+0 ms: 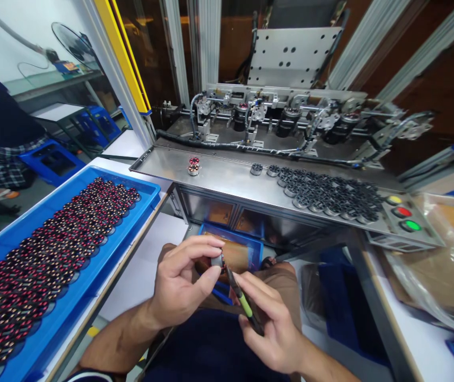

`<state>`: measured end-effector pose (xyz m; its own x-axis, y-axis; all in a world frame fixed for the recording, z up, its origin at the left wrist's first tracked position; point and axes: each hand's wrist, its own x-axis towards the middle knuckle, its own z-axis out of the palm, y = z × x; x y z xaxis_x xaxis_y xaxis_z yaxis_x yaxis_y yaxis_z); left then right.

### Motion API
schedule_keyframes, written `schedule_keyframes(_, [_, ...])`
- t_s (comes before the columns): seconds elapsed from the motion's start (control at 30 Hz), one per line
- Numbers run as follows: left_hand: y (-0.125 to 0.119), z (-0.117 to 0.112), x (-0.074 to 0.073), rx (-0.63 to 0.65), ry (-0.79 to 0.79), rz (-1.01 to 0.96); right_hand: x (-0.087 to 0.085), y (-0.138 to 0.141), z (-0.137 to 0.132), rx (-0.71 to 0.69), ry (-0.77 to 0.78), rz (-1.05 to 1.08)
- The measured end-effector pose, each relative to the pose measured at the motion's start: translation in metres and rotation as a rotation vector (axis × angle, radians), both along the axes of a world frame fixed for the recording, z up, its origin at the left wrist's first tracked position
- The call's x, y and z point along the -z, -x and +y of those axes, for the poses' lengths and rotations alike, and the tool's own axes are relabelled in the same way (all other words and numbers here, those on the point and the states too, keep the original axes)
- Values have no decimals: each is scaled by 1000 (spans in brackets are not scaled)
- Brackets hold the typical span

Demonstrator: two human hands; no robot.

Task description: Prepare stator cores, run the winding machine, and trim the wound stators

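Observation:
My left hand (pixel 187 278) is closed, pinching a small round motor stator (pixel 216 261) between thumb and fingertips, its wound side turned to the right. In my right hand (pixel 269 318) is a slim hand tool (pixel 245 304) with a dark tip and a black-and-green handle. The tool's tip meets the stator's wound face or lies right beside it; I cannot tell which. Both hands are above my lap, in front of the steel ledge (pixel 227 183). On that ledge stand a few wound stators (pixel 193 167) at the left and many bare dark stator cores (pixel 326 193) at the right.
A blue tray (pixel 131 183) filled with wound stators lies on the left table. Behind the ledge stands a winding machine (pixel 290 119). A button box (pixel 406 217) sits at the right, beside a plastic-lined carton (pixel 445 254). Below is a blue bin (pixel 254 249). A person (pixel 0 116) is at far left.

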<state>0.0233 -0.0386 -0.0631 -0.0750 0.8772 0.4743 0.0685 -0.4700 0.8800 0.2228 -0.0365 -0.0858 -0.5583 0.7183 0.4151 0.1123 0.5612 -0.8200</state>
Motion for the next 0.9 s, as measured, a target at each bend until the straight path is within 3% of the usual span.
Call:
schedule_keyframes(0.23, [2, -1, 0, 2, -21, 32, 8, -2, -2, 20, 8, -22])
schedule_keyframes(0.7, [5, -6, -3, 48, -85, 128, 2, 3, 1, -33, 54, 25])
schedule_keyframes(0.9, [5, -4, -5, 61, -90, 146, 7, 2, -3, 75, -41, -16])
